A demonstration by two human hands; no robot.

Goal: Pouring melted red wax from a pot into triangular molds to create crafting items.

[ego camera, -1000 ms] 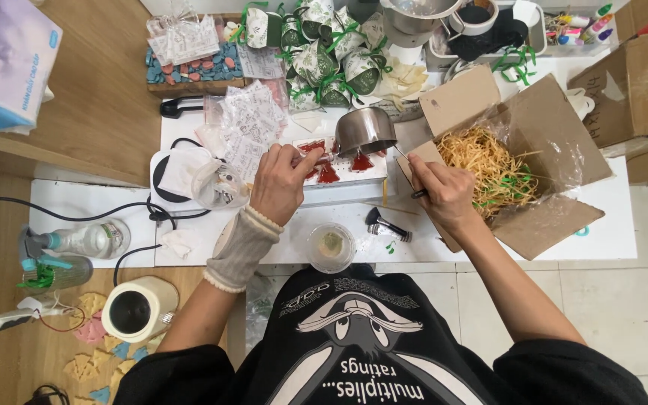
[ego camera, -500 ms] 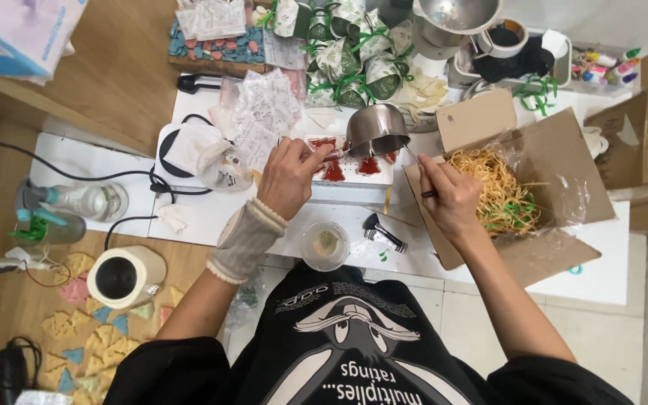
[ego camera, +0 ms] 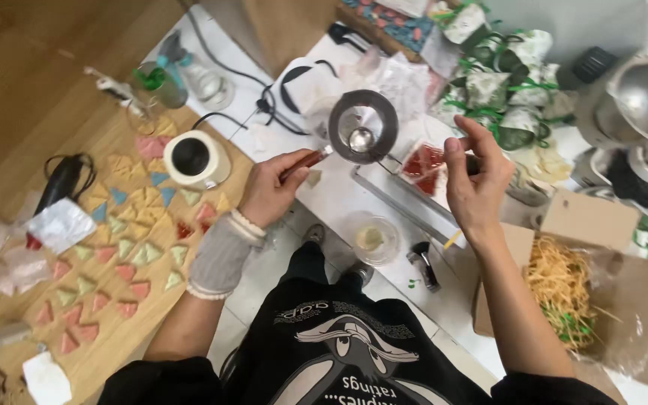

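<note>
Spoon [ego camera: 359, 139] first: it sits inside the small metal pot [ego camera: 363, 125], and its brown handle runs down into your left hand [ego camera: 268, 187]. Your left hand is curled shut around that handle. The pot is up in the air over the white table [ego camera: 339, 202], between your two hands. Your right hand [ego camera: 478, 176] is closed on something dark at the pot's right side; it may be the pot's handle, but your fingers hide it, so that part is hard to tell.

Just behind your right thumb is a little red tray [ego camera: 423, 161] of red stuff. Near your tummy, a small clear cup [ego camera: 370, 238] stands on the table, with a black clip [ego camera: 422, 264] just beside it. By your left hand stands a white mug [ego camera: 193, 159] with a dark inside. Lots of flat colored triangles [ego camera: 125, 247] lie spread on the wooden floor [ego camera: 31, 90] to your left. To your right, a cardboard box [ego camera: 609, 300] holds yellow paper straw [ego camera: 560, 289].
</note>
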